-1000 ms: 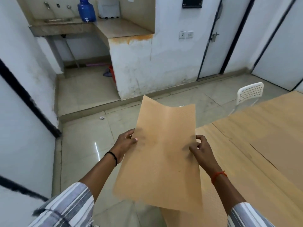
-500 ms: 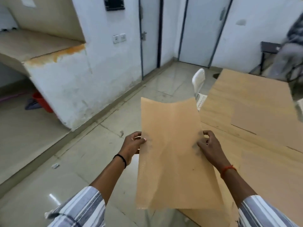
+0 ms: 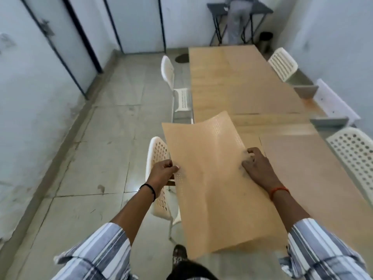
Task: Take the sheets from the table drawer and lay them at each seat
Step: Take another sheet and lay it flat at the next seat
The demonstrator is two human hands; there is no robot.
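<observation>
Holding the sheet taut above the worktop corner, left hand and right hand each pinch a side edge with curled fingers, probably to lay it flat at the near seat.

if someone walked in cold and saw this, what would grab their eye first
First, the big tan sheet held up in mid-frame, its far edge curling, with the left hand pinching its left edge and the right hand gripping its right edge. Behind it the long wooden table runs away up the room, with white perforated chairs along both sides. At the far end a person stands at a dark desk.
</observation>
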